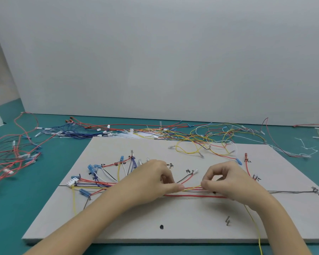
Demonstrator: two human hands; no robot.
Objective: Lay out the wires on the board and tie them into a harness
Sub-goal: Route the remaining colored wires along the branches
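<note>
A grey board (173, 218) lies on the teal table. Coloured wires fan out on its left half from a white connector (72, 181) and blue terminals, then run together as a red and yellow bundle (191, 190) along a drawn line at the middle. My left hand (155, 179) pinches this bundle with thumb and fingertips. My right hand (226, 181) pinches the same bundle a short way to the right. One yellow wire (254, 223) trails from under my right hand over the board's front edge.
Loose wires lie in heaps on the table: red ones (13, 153) at the left, blue ones (72, 132) behind the board, yellow ones (210, 140) spilling onto its far right corner. White cable ties (307, 148) lie at the right. A white wall stands behind.
</note>
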